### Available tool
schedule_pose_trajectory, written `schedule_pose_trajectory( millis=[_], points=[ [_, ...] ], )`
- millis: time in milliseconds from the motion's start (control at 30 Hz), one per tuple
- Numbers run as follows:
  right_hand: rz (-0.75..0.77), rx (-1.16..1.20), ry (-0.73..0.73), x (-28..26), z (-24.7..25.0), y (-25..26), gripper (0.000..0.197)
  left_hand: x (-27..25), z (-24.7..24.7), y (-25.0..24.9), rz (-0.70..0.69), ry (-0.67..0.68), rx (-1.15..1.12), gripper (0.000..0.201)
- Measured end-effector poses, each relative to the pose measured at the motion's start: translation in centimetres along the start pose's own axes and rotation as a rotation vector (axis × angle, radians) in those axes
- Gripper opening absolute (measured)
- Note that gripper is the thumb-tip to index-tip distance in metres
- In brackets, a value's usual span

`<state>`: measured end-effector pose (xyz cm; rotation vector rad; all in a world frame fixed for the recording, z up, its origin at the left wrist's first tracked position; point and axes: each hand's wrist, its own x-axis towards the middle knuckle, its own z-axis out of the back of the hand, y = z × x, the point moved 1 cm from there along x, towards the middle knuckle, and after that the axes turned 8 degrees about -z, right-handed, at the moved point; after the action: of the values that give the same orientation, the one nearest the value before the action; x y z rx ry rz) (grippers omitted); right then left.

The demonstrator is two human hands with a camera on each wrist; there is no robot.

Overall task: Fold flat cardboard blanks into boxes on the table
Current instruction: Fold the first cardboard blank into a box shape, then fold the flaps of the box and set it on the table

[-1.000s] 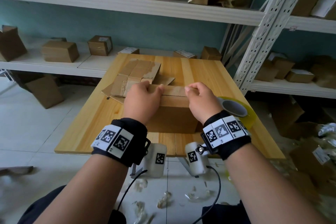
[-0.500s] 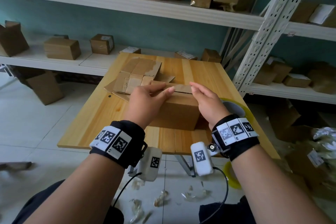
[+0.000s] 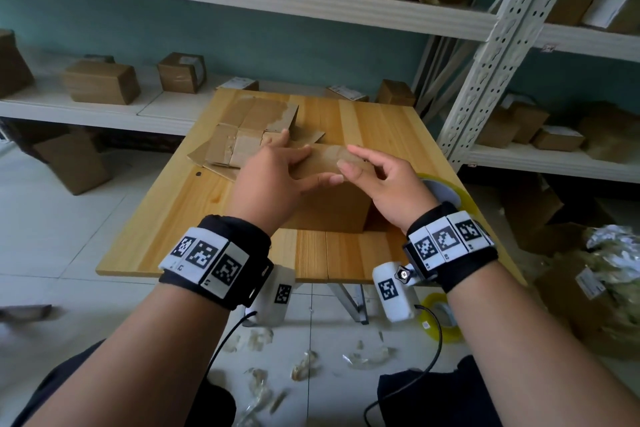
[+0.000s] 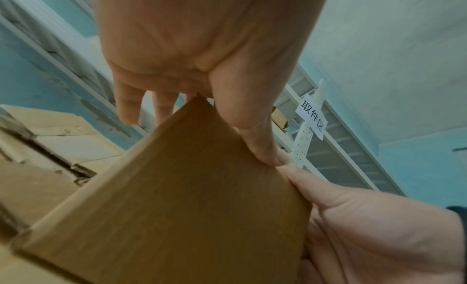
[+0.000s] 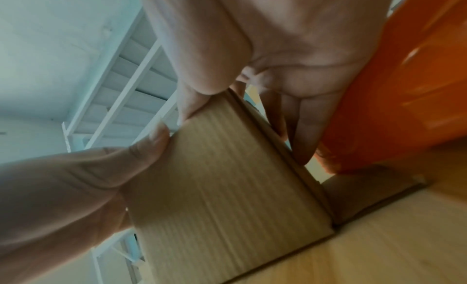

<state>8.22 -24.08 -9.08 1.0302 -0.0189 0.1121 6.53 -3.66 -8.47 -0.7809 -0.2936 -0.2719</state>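
Now your left hand (image 3: pixel 273 177) and right hand (image 3: pixel 377 180), fingers spread flat, press the flaps of the box (image 3: pixel 332 208) on the table (image 3: pixel 180 215); uneven pressure could let them spring open.

Brown folded box (image 3: pixel 330 208) upright near table's (image 3: pixel 180 218) front edge, flat cardboard blanks (image 3: pixel 242 135) stacked just behind

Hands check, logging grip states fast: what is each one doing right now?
Left hand: open, straight fingers on the box top.
Right hand: open, fingers on the same box.
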Motion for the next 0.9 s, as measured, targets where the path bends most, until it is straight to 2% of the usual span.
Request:
schedule_pose_trajectory(
  millis=[33, 100, 167, 200, 400, 500, 567, 600, 733, 833, 900],
  points=[
    [0.003, 0.004, -0.018, 0.0, 0.0, 0.1, 0.058, -0.1, -0.2, -0.3, -0.018, 0.001, 0.079, 0.088],
    [0.014, 0.003, -0.062, -0.1, -0.3, 0.3, 0.057, -0.4, -0.9, -0.8, -0.09, -0.011, 0.233, 0.062],
    [0.024, 0.026, -0.102, -0.1, -0.4, 0.3, 0.056, -0.8, -1.7, -1.5, -0.181, -0.035, 0.29, 0.038],
    [0.025, 0.042, -0.117, -0.1, -0.4, 0.3, 0.055, -1.0, -2.1, -1.9, -0.223, -0.053, 0.277, 0.032],
    [-0.011, 0.138, -0.152, 0.4, -0.3, 0.1, 0.041, -1.2, -2.4, -2.7, -0.399, -0.257, -0.043, 0.027],
    [0.003, 0.201, -0.196, 0.1, 0.1, 0.1, 0.045, -1.5, -2.4, -3.6, -0.458, -0.382, -0.208, 0.032],
    [0.007, 0.223, -0.248, -0.2, 0.7, 0.3, 0.052, -1.8, -2.8, -4.3, -0.475, -0.399, -0.323, 0.032],
    [0.006, 0.218, -0.278, -0.4, 1.1, 0.4, 0.05, -2.0, -3.0, -4.5, -0.474, -0.393, -0.389, 0.033],
    [-0.026, 0.155, -0.38, -1.3, 3.1, 0.0, 0.018, -2.2, -4.3, -5.1, -0.444, -0.328, -0.521, 0.025],
    [-0.05, -0.009, -0.421, -1.7, 4.3, -0.8, 0.016, -2.2, -5.6, -5.1, -0.359, -0.161, -0.584, 0.019],
    [-0.11, -0.15, -0.377, -1.8, 4.8, -1.8, 0.022, -2.3, -6.4, -5.1, -0.303, -0.039, -0.595, 0.018]
  ],
)
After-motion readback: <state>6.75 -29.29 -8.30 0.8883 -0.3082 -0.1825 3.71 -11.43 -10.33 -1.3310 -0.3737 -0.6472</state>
